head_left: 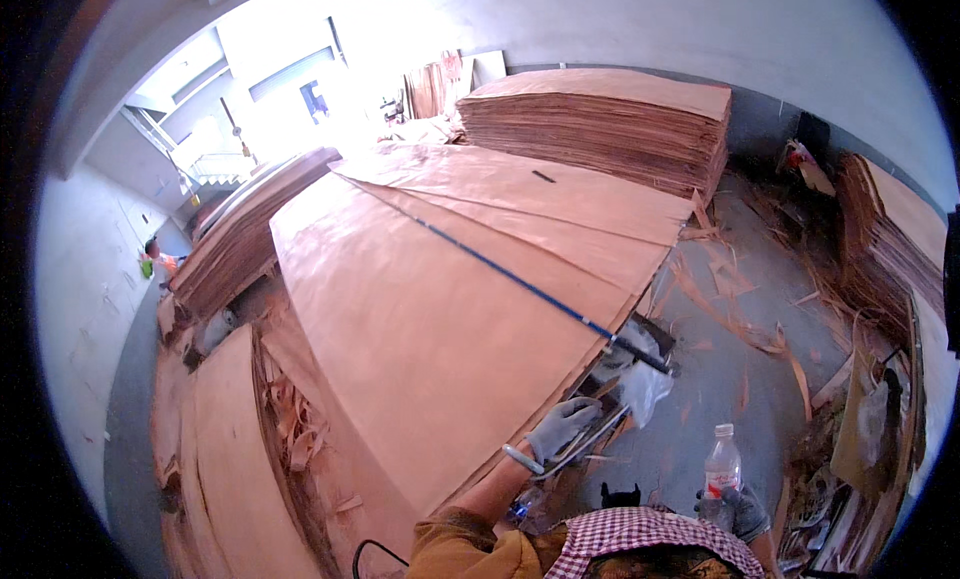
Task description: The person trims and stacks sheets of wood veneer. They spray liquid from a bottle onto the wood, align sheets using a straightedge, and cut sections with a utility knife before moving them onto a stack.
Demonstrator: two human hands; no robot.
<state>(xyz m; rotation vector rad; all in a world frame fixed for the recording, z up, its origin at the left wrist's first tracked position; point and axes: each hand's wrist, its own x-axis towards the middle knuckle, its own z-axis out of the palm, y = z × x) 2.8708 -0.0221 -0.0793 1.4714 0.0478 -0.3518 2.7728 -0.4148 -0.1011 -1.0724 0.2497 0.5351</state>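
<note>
My left hand (560,429), in a grey glove, lies at the near edge of a large veneer sheet (440,309) on a low pile, fingers loosely extended beside metal bars (590,449). My right hand (740,509), also gloved, grips a clear plastic bottle (722,459) with a red label. A long thin blue bar with a dark end (520,284) lies diagonally across the sheets, and a short dark strip (543,177) sits farther back. Crumpled clear plastic (640,384) hangs at the pile's right edge.
Tall veneer stacks stand behind (590,134), at left (225,239) and at right (870,219). More sheets (210,419) lie at lower left. Scraps (790,369) litter the grey floor (720,339). A person (160,264) is by the left stack; a stairway (210,169) stands beyond.
</note>
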